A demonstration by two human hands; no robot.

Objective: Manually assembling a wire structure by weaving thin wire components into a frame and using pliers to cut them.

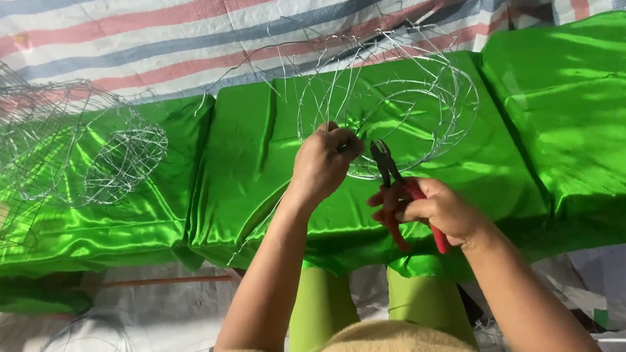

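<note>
A round wire frame (pixel 393 108) is held over the green satin cloth (pixel 269 165) while red-handled pliers (pixel 401 194) are brought to its rim.

The left hand (pixel 323 162) is clamped on the frame's near rim; the right hand (pixel 440 210) is closed round the plier handles. A loose wire end could spring back or snag the cloth if cut carelessly. Counted: one pair of pliers, one frame in hand, two finished frames (pixel 106 152) left.

Single view, worn on the head, looking steeply down and slightly forward over the chest and knees. Close range: both forearms fill the lower middle, left hand (pixel 323 162) and right hand (pixel 440 210) near centre. Beyond them, green cloth (pixel 594 109) across the middle, striped tarp (pixel 116 26) along the top edge. No second view to compare.
</note>
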